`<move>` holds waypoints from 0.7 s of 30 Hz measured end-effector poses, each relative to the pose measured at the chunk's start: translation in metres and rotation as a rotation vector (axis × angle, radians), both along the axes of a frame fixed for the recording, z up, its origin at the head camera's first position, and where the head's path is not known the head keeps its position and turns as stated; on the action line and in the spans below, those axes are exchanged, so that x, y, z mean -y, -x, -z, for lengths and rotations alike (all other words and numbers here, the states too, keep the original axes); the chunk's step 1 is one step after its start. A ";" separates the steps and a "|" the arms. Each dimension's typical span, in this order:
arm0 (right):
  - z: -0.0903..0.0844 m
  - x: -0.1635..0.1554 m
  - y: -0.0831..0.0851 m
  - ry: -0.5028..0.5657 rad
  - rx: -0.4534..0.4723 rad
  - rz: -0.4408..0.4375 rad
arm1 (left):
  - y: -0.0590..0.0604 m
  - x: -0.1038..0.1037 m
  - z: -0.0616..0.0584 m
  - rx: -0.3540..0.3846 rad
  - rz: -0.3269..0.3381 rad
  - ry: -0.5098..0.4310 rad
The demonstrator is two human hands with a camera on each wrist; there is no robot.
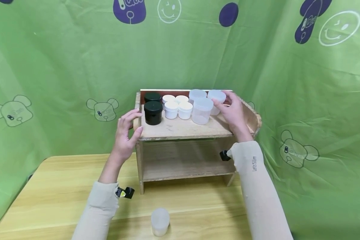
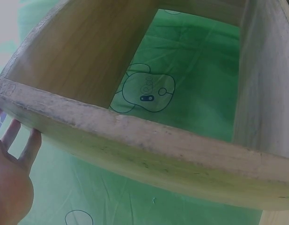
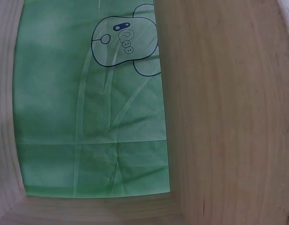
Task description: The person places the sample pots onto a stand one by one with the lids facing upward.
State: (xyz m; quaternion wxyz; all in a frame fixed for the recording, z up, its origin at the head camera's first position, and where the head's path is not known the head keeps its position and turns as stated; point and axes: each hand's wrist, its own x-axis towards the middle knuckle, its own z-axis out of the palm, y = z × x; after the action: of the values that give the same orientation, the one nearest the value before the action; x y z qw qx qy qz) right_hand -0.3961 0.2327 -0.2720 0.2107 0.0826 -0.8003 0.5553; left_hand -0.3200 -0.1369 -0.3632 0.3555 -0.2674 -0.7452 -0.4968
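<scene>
My right hand (image 1: 234, 112) is at the back right of a wooden shelf (image 1: 186, 129), its thumb and fingers holding a translucent lidded jar (image 1: 216, 96) near the lid. Another translucent jar (image 1: 201, 115) stands in front of it, and a third jar (image 1: 197, 94) is behind that one. My left hand (image 1: 126, 135) rests against the shelf's left side panel, fingertips and thumb near its edge; the left wrist view shows extended fingers (image 2: 31, 149) at the panel (image 2: 135, 140). Beside it are two black jars (image 1: 153, 115). The right wrist view shows no hand, only shelf boards (image 3: 228, 112).
Several small white jars (image 1: 171, 111) stand mid-shelf between the black and translucent ones. A lone translucent jar (image 1: 160, 223) is on the wooden table (image 1: 69, 190) near the front. Below the top lies a lower shelf board (image 1: 183, 163). Green curtain (image 1: 63, 66) surrounds the table.
</scene>
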 end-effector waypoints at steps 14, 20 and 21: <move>0.002 0.000 0.003 -0.043 0.034 -0.008 | 0.000 0.001 0.001 0.000 -0.006 0.004; 0.001 0.000 0.002 -0.052 0.032 -0.001 | 0.001 -0.001 0.001 0.006 -0.004 -0.004; 0.000 0.000 0.002 -0.054 0.031 -0.001 | 0.001 -0.001 0.001 0.005 -0.004 -0.005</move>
State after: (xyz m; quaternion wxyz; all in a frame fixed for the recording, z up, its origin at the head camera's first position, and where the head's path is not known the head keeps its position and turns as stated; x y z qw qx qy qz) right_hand -0.3981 0.2328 -0.2724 0.1956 0.0800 -0.8181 0.5349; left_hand -0.3205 -0.1360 -0.3643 0.3553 -0.2635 -0.7454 -0.4987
